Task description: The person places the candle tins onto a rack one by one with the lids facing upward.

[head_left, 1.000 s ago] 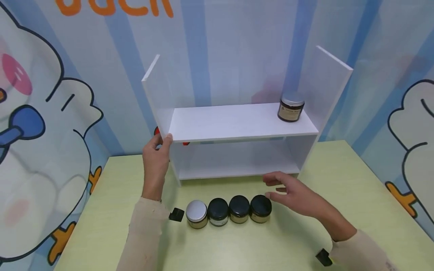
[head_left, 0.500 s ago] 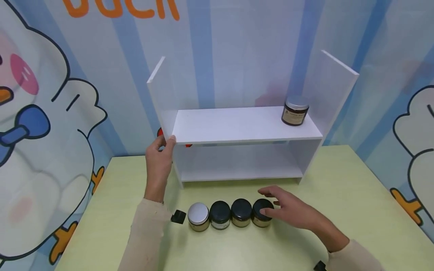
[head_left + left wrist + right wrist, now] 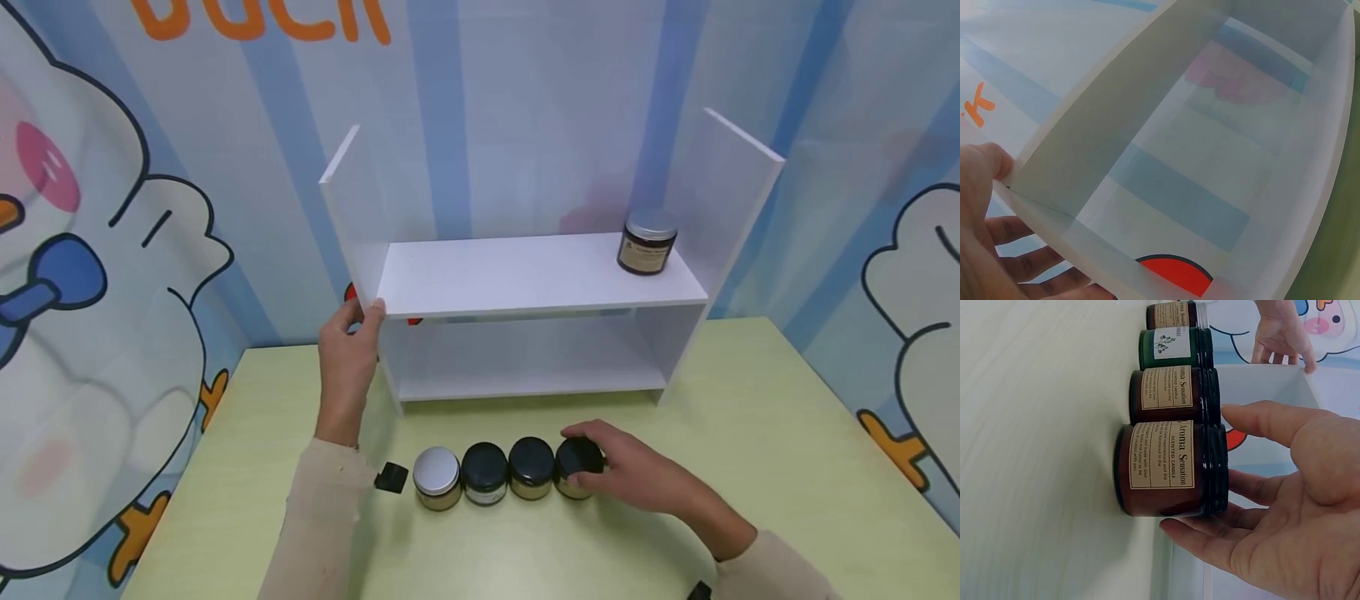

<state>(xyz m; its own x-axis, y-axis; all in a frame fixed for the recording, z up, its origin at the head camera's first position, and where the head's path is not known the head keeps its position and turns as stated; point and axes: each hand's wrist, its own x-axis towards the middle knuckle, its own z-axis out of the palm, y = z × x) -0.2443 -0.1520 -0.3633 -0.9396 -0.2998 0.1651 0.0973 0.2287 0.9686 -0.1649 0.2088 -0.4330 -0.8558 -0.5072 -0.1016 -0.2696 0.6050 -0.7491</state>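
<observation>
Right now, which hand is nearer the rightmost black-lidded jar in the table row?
Right. The right hand curves around that black-lidded jar, contact unclear; the left hand is farther off, holding the left side of the white shelf.

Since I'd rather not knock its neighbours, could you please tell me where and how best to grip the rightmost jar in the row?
I'd grip the near and far sides of the round black lid from the right, with the right hand; the rightmost jar stands upright, and the next jar crowds its left.
</observation>
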